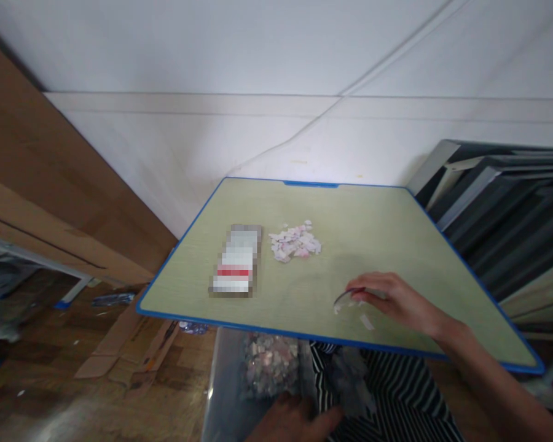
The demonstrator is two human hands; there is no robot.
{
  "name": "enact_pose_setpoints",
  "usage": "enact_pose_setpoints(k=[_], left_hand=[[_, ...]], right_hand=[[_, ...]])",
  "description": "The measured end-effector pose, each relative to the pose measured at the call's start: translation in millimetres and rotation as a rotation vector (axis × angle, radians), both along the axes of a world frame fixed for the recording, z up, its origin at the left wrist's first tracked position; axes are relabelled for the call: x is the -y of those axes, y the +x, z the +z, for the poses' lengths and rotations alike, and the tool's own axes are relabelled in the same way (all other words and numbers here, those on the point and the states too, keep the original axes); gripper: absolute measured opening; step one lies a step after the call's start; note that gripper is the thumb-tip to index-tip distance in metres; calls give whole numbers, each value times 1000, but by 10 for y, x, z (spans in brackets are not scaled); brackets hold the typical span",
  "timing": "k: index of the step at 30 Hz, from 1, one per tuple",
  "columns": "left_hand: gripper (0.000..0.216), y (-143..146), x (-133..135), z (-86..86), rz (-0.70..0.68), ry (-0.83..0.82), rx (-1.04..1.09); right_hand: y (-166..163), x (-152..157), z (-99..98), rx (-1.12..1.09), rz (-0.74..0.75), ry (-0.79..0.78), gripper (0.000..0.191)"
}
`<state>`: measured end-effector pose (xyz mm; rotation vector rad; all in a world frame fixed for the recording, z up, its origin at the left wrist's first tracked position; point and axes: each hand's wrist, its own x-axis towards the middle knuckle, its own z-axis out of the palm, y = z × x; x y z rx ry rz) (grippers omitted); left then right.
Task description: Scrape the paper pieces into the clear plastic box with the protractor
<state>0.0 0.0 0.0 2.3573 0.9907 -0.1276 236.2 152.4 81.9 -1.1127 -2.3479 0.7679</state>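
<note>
1. The scrap pile (pixel 295 242), thin irregular whitish and pinkish flakes, sits loosely heaped on the pale, blue-edged table (pixel 378 224), probably gathered there for easy reach
2. To the pile's right and nearer the wearer, the right hand (pixel 391 296) pinches a thin curved tool (pixel 345 294), perhaps tweezers, a grip that seems to keep its tip low
3. A narrow white strip (pixel 367 321) lies flat, also right of and nearer than the pile
4. Nearer than the pile and lower, the left hand (pixel 292 420) is by a translucent plastic bin (pixel 212 393) of glossy chips (pixel 271 365); whether it grips anything, I cannot tell
5. Left of the pile lies a blurred rectangular slab (pixel 236 258), seemingly set aside
</note>
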Motion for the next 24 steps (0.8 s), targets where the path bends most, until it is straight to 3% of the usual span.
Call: enact_pose_setpoints(k=[7, 14, 24], left_hand=[[64, -14, -31, 126, -47, -47, -42], [62, -17, -63, 223, -76, -116, -85], [66, -27, -33, 176, -51, -107, -40]], right_hand=[[115, 309, -79, 29, -72, -43, 19], [137, 451, -70, 8, -93, -79, 19], [131, 511, -75, -50, -168, -162, 15]])
